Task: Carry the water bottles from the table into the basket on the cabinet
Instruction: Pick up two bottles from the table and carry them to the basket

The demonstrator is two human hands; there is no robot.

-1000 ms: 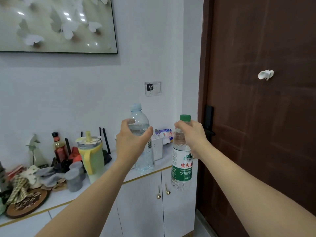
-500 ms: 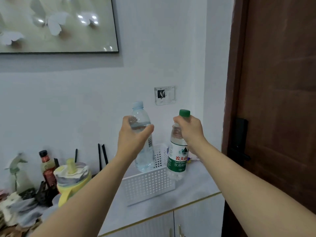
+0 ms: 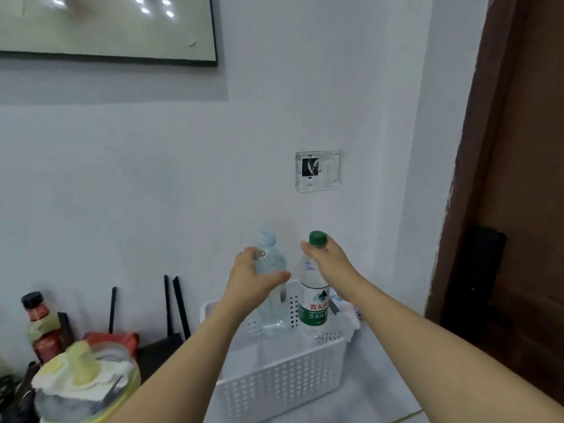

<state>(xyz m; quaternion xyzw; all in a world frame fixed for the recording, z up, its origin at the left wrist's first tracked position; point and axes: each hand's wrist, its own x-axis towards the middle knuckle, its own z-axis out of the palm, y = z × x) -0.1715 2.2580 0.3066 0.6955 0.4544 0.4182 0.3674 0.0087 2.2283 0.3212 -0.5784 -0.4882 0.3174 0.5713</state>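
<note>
Green-white 农夫山 label (image 3: pixel 314 312) on right-hand (image 3: pixel 328 259) bottle (image 3: pixel 312 280)

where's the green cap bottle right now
Centre of the head view: the green-capped bottle is upright in the right hand, inside the white basket.

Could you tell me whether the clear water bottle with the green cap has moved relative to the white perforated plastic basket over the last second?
Yes. The clear water bottle with the green cap, held by the right hand, has come down into the white perforated plastic basket.

Soft, even light — glare on picture glass (image 3: pixel 106 25), perhaps motion-blurred.
</note>
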